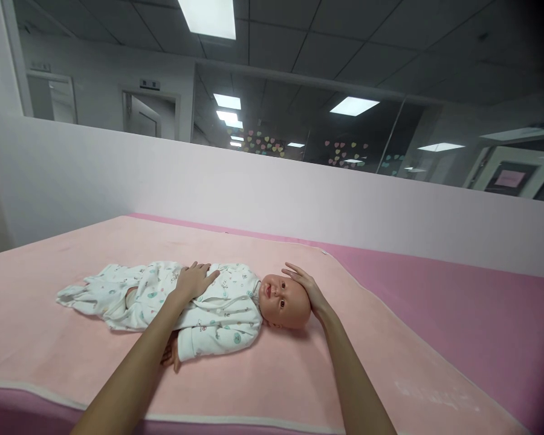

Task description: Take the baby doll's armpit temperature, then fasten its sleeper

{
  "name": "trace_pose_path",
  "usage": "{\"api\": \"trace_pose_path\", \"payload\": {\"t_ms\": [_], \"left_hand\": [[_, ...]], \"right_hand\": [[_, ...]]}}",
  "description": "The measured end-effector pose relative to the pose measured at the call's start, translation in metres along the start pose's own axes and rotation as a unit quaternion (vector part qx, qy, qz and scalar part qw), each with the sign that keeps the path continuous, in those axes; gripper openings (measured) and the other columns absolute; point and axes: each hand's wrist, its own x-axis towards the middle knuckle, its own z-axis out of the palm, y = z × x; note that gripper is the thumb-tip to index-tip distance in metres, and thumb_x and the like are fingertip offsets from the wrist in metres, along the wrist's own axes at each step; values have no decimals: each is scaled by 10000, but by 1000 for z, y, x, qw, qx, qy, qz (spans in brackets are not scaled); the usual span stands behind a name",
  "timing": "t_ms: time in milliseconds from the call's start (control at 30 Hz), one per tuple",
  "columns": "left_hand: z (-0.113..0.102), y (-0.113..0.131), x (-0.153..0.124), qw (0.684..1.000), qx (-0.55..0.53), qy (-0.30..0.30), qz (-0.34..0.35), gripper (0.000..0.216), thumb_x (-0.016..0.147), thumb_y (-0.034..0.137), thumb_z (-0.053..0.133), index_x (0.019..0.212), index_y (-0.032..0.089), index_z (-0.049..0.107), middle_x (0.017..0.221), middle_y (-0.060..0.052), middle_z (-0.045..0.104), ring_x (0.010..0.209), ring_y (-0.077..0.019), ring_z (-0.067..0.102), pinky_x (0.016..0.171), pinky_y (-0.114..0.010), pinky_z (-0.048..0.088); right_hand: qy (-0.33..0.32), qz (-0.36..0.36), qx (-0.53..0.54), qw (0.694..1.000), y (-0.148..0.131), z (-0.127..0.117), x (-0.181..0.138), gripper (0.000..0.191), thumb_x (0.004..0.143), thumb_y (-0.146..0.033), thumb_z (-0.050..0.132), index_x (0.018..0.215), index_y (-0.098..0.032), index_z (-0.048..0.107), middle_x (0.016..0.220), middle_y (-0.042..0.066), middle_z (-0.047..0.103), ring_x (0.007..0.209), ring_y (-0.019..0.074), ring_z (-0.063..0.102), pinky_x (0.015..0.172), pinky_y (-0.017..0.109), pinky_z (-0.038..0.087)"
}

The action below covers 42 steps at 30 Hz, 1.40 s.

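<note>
Doll (217,305) (on its back) | left hand (194,281) flat on chest | right hand (306,289) cupping head, fingers open

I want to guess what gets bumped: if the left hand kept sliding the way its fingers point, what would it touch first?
The left hand lies on the baby doll's chest, fingers pointing toward the head. It would likely meet the doll's chin first.
</note>
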Motion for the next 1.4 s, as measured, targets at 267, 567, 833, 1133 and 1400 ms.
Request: {"api": "trace_pose_path", "payload": {"t_ms": [267,567,833,1133,1400], "left_hand": [[0,2,0,1000,2,12,3,592,818,554,227,1155,170,527,1246,-113,511,1209,-267,381,949,-397,272],[-2,4,-3,1000,-16,-2,-6,586,829,559,204,1078,186,581,933,-98,680,943,-252,579,939,-425,259],[-14,18,-10,979,-16,179,96,404,849,387,321,1128,187,535,1222,-95,531,1179,-235,412,999,-409,221],[-22,47,-27,959,-178,28,220,355,760,458,472,954,219,648,975,-29,662,877,-204,582,725,-263,409],[-17,47,-21,949,-250,5,192,334,793,385,430,769,174,688,773,-14,688,695,-161,578,598,-219,382]], "right_hand": [[-29,-44,-18,998,3,0,-1,349,717,-421,562,948,-176,657,1070,64,625,1047,233,533,930,345,379],[-40,-29,-13,999,2,1,-1,371,694,-442,577,897,-148,679,1033,74,642,1009,241,553,897,343,403],[-36,-42,-26,998,2,2,-1,352,708,-440,556,876,-156,681,1012,67,648,1000,236,555,892,337,401],[-30,-44,-43,998,0,3,-3,340,712,-435,546,870,-167,683,1024,59,644,1007,232,548,895,331,393],[32,-70,-55,995,2,2,1,302,648,-431,581,738,-163,689,907,59,672,925,230,574,842,324,419]]}}
